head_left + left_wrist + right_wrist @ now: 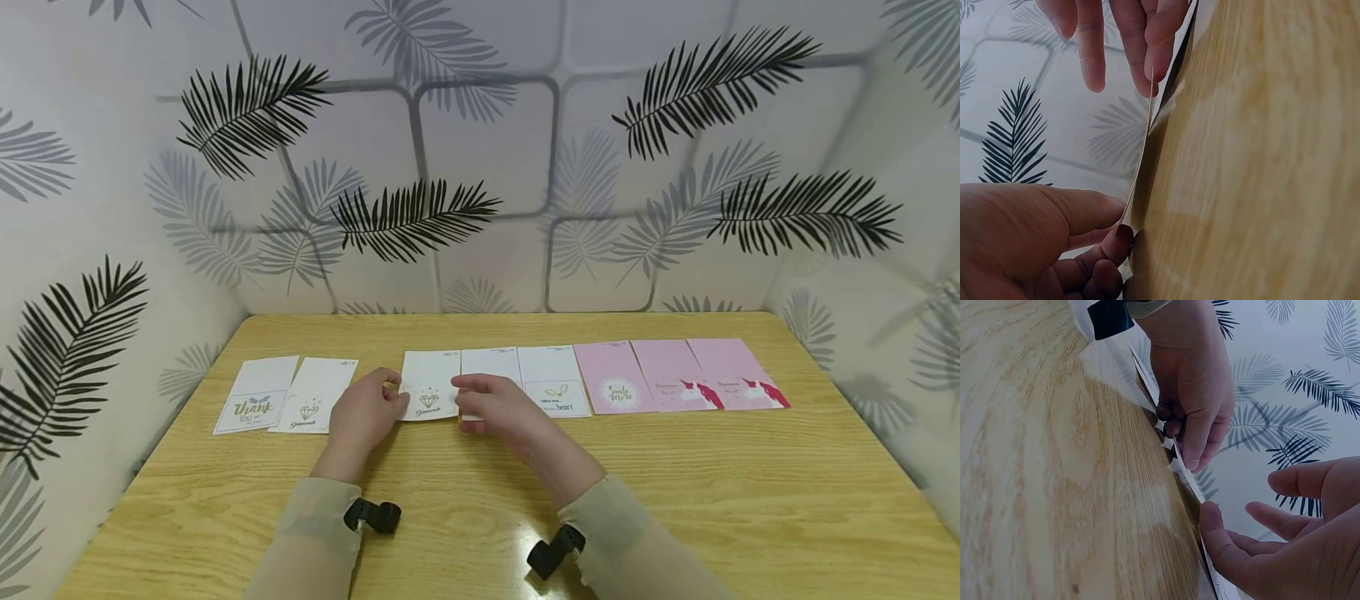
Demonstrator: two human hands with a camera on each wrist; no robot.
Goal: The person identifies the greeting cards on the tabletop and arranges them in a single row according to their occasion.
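Note:
A white card with a gold diamond print (429, 392) lies between both hands in the head view. My left hand (369, 410) pinches its left edge, with the thumb above and curled fingers beneath; the left wrist view shows this edge lifted off the wood. My right hand (504, 414) is at the card's right edge, its thumb against the edge and the other fingers spread loosely in the right wrist view (1291, 544). Partly hidden behind my right hand is another white card (489, 362). A second diamond card (324, 392) lies left of my left hand.
At the far left lies a white thank-you card (255, 396). Rightward in the row come a white heart-text card (553, 382), a pink smile card (611, 375) and two pink unicorn cards (671, 375). The wooden table (465, 500) meets a leaf-patterned backdrop (495, 167).

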